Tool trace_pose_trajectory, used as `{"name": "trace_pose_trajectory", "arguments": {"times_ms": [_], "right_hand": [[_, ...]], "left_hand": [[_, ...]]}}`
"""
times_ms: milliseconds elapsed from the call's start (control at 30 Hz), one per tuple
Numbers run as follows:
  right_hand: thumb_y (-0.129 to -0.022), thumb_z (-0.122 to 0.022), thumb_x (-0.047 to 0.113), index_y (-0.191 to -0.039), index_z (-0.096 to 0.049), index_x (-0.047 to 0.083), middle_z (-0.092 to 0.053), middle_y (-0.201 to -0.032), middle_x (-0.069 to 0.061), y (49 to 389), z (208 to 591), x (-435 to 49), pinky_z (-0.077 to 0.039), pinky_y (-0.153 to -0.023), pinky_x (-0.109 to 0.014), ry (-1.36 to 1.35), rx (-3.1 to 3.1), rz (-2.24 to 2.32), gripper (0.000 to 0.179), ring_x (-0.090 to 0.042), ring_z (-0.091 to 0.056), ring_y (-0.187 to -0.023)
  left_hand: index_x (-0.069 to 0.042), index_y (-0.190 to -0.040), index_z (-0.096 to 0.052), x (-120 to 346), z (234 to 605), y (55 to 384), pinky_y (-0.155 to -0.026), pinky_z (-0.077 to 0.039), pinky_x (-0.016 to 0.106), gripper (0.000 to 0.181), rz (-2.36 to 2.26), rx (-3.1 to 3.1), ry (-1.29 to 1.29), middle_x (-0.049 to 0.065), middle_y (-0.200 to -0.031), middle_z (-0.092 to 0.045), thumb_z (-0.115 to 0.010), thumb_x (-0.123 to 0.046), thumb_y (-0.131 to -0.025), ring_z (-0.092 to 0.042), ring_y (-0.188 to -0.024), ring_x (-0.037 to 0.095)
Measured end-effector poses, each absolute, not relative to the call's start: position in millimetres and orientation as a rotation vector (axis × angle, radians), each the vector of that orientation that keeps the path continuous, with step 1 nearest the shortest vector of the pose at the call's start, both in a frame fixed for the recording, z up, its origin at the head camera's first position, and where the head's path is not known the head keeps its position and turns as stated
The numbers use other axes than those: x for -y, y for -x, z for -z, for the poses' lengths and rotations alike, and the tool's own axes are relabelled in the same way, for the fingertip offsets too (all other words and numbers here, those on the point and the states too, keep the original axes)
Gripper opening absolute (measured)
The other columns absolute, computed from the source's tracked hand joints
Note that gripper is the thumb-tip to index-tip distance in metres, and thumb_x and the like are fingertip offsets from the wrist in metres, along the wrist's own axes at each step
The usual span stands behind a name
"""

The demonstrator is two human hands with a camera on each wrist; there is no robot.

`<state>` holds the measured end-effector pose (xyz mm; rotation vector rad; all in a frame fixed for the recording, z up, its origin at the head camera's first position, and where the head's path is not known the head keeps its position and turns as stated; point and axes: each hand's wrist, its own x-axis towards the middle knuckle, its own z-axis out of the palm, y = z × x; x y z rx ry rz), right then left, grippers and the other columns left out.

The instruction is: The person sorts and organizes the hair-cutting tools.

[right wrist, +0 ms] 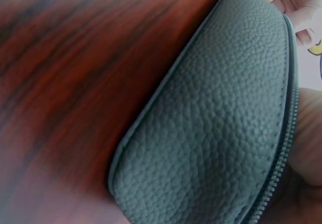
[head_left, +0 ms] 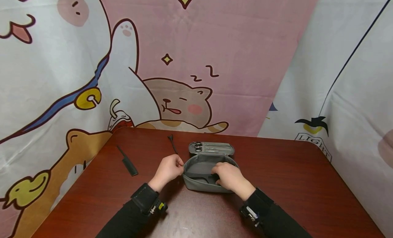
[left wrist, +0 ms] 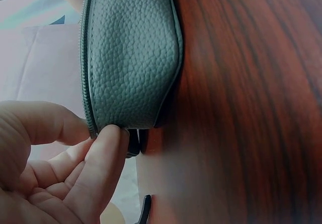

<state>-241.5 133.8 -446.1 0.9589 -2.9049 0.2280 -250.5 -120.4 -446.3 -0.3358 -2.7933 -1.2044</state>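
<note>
Left hand [head_left: 167,168]: at the 9 o'clock end of the grey case [head_left: 202,186], forearm coming in from 7 o'clock
Left fingers [left wrist: 106,156]: thumb and forefinger pinch the zippered rim
Right hand [head_left: 229,176]: dips over the rim from 4 o'clock
Right fingers: bent down inside beside a dark item [head_left: 210,178]; tips hidden, cannot tell whether they pinch it
Case position: mid-desk, lid [head_left: 231,150] folded back at 12 o'clock, scissors [head_left: 198,147] in it
Far edge: just beyond the lid, 12 o'clock
Forked tool [head_left: 172,144]: 11 o'clock, just past the left hand
Left edge: 9 o'clock, beyond a flat dark tool [head_left: 130,166] well apart from the hand
Room: bare desk [head_left: 291,176] stretches wide toward 3 o'clock, and between the forearms at 6 o'clock
</note>
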Motion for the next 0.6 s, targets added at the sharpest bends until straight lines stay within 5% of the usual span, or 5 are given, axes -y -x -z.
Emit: {"name": "trace_pose_trajectory", "arguments": {"times_ms": [600], "right_hand": [[-0.069, -0.090, 0.008, -0.095, -0.075, 0.010, -0.063, -0.090, -0.004, 244.3, 445.5, -136.2, -0.054, -0.074, -0.037, -1.022, 2.878, -0.246, 0.030, -0.024, -0.064, -0.086]], "left_hand": [[-0.004, -0.084, -0.065, 121.0, 449.0, 250.5, -0.052, -0.044, 0.030, 0.010, 1.213, 2.789, 0.349, 0.000, -0.068, -0.058, -0.068, 0.004, -0.079, -0.052, -0.056, 0.014]]}}
